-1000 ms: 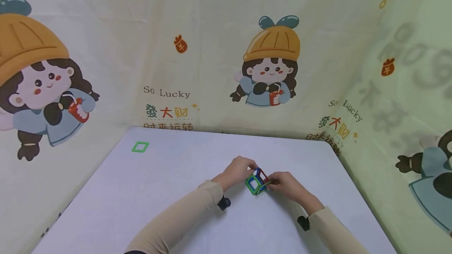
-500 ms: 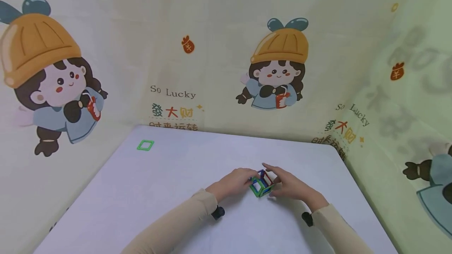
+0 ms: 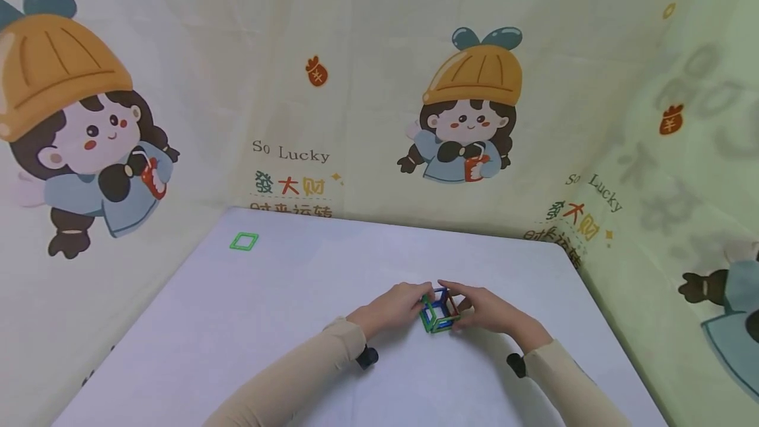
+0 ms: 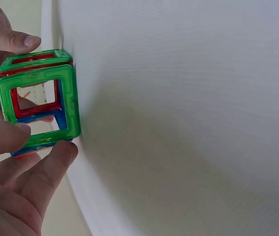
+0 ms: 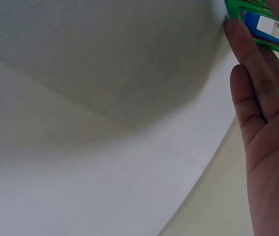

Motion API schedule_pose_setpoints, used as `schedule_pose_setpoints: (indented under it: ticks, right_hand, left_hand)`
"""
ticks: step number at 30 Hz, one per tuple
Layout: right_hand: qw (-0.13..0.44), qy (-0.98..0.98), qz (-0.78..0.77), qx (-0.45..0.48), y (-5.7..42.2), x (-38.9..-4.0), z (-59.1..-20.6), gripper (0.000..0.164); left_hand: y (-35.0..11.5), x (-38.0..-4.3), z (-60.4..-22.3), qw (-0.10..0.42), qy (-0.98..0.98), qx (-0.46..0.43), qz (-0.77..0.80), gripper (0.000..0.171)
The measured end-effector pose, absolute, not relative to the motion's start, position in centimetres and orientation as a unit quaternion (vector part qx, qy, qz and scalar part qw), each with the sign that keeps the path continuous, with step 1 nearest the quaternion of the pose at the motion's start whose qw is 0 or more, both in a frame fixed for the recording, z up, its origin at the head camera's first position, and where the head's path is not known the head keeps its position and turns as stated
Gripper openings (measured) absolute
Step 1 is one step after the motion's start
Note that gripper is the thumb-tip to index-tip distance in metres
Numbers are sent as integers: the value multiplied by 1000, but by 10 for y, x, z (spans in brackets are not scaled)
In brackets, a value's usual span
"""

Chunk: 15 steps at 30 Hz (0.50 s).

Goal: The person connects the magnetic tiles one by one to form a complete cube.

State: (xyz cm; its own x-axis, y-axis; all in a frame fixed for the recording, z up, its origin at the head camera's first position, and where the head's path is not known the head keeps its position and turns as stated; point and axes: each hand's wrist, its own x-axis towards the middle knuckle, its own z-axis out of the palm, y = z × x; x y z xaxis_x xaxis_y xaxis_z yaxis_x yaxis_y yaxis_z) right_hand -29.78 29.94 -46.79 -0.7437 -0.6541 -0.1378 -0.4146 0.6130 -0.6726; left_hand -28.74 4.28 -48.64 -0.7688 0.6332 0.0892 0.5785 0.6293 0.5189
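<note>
A small cube of square magnetic tiles, framed in green, red and blue, stands on the white table between both hands. My left hand holds its left side; in the left wrist view the thumb lies on the green face and fingertips support the opposite edge. Around the right side, my right hand grips the cube, with the index finger reaching over the far side and the thumb at the near side. Green tile edges meet its fingertips in the right wrist view.
A single green square magnetic tile lies flat near the table's far left corner. The white table is backed by a printed cloth that also hangs along both sides.
The cube has turned slightly between the hands, and its open top now shows more. My right hand has shifted from pinching a corner to spanning the right side. The head view has swung a little.
</note>
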Motion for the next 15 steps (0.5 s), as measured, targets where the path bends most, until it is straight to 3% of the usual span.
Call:
schedule_pose_setpoints:
  ticks: [4,10,12,15]
  right_hand:
    - [184,878,-324,-299,300,-298,-473,91]
    - [183,889,-319,-274,298,-298,-480,91]
    - [183,892,-318,-263,298,-298,-481,92]
    - [177,896,-319,-251,298,-297,-482,92]
  left_hand:
    - [41,-288,-490,57,896,334,286,21]
    - [21,-294,-490,91,893,280,340,42]
    - [-2,-305,-488,77,907,236,340,42]
    - [-63,-330,-483,16,938,154,311,38]
